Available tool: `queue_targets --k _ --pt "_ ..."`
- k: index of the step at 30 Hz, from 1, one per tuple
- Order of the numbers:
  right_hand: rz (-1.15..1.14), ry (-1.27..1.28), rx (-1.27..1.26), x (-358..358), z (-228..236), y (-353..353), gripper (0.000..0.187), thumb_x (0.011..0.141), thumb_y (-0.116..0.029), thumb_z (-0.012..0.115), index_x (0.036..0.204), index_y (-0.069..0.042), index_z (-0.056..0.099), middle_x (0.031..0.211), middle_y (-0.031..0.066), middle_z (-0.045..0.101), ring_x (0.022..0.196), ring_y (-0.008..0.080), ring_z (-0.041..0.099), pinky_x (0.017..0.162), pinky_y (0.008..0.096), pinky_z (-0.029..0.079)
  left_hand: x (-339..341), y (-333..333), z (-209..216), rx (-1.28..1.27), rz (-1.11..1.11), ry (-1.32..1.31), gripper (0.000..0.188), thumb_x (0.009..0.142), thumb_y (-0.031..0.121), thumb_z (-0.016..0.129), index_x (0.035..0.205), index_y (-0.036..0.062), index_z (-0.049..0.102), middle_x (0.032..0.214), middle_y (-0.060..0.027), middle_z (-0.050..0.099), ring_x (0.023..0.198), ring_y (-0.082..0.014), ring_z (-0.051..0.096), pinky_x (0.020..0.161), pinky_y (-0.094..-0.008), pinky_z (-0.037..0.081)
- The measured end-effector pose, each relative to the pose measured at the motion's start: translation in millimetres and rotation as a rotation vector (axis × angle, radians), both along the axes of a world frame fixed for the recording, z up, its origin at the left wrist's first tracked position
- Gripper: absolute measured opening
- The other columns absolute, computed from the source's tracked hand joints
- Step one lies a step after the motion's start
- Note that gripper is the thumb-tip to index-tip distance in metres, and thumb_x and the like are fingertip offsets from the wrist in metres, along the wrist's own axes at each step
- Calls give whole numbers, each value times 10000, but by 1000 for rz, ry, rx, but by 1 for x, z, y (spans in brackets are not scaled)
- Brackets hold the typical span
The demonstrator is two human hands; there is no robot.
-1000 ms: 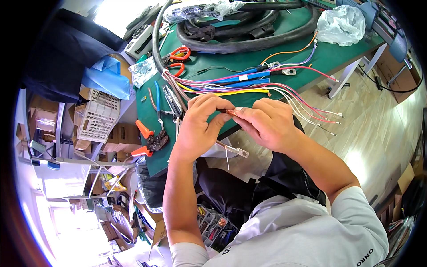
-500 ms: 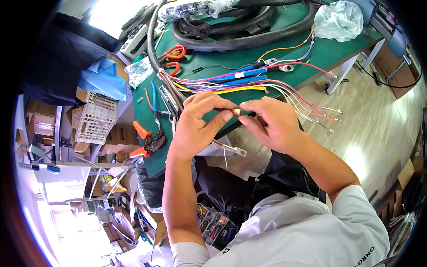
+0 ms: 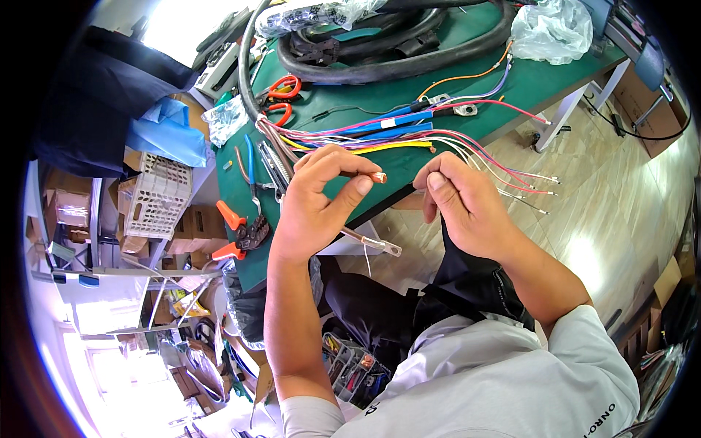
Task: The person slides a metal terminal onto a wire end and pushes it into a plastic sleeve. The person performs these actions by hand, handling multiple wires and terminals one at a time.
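Where the green table (image 3: pixel 537 80) ends, open room parts the hands. The left hand (image 3: pixel 315 201) pinches a copper-coloured piece (image 3: pixel 379 177), its tip protruding rightward; whether the curled right hand (image 3: pixel 471 208) holds anything is unclear.

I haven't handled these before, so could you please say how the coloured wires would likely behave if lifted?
The coloured wires would probably flex and droop, since several thin ones curve out past the table. They may tangle, as they run closely bundled. Their thick black cable may resist lifting.
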State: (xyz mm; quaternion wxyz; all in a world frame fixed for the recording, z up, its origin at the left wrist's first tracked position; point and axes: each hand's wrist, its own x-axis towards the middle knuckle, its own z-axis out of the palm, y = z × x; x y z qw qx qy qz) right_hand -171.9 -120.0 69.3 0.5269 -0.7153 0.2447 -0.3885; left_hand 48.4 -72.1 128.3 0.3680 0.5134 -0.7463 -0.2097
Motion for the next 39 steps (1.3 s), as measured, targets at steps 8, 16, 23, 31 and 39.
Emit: queue_targets --k 8,16,23,31,39 --pt "-279 97 -437 -2 5 0 107 1012 -138 465 981 -43 504 628 85 593 534 237 603 529 332 456 0 -3 3 -9 -26 48 169 933 144 644 1003 -9 629 925 -60 619 873 -138 565 817 -283 446" --pt "-63 -221 146 -4 28 -7 163 1030 -175 471 1030 -16 509 826 75 662 654 117 631 566 256 504 -1 -3 7 48 6 15 177 947 161 622 999 -7 606 944 -56 623 894 -136 570 841 -289 453" --pt "-50 -398 143 13 29 -15 183 1025 -178 492 1055 -9 555 964 84 694 809 86 646 653 231 530 -2 -6 6 55 -44 55 210 950 191 610 1009 -11 600 954 -59 618 903 -140 562 846 -296 444" --pt "-6 -475 15 25 30 -22 190 1007 -191 547 1026 -8 591 931 51 696 837 62 617 670 217 484 -6 -7 6 0 -42 134 133 883 115 627 902 -16 614 857 -94 669 831 -200 638 796 -322 484" --pt "-15 -361 28 29 30 -21 177 1007 -169 536 1006 -1 592 899 46 689 739 58 582 596 221 435 -9 -8 3 6 -20 189 130 872 98 641 872 -26 600 829 -101 671 797 -196 645 772 -318 490"
